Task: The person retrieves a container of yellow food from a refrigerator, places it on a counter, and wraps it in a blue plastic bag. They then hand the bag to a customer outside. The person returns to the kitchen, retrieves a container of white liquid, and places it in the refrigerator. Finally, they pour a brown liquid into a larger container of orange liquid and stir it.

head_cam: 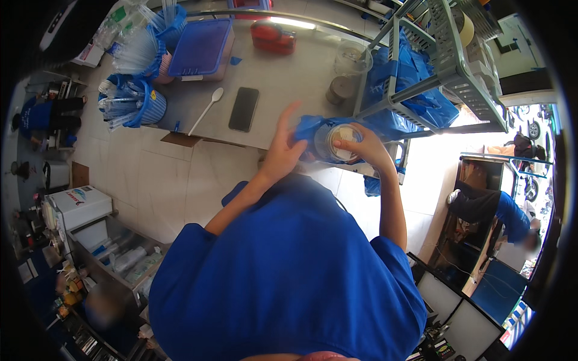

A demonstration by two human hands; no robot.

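Just over the near edge of the metal table (198,101), my right hand (368,146) grips a round, clear lidded container (342,141), its thumb across the lid. A blue plastic bag (309,126) lies around the container's left side. My left hand (288,146) is at the bag's left edge, index finger raised and thumb against the plastic; whether it pinches the bag is unclear. Left of this hand are a dark smartphone (244,109) and a long white spoon (207,110). A brownish round container (339,90) stands beyond my right hand.
A grey plastic rack (415,90) holding blue bags stands at the right. Blue baskets (153,106) of wrapped utensils and straws and a blue-lidded box (201,47) are at the left. Farther back are a red object (273,38) and a clear tub (352,56). Other people are at both sides.
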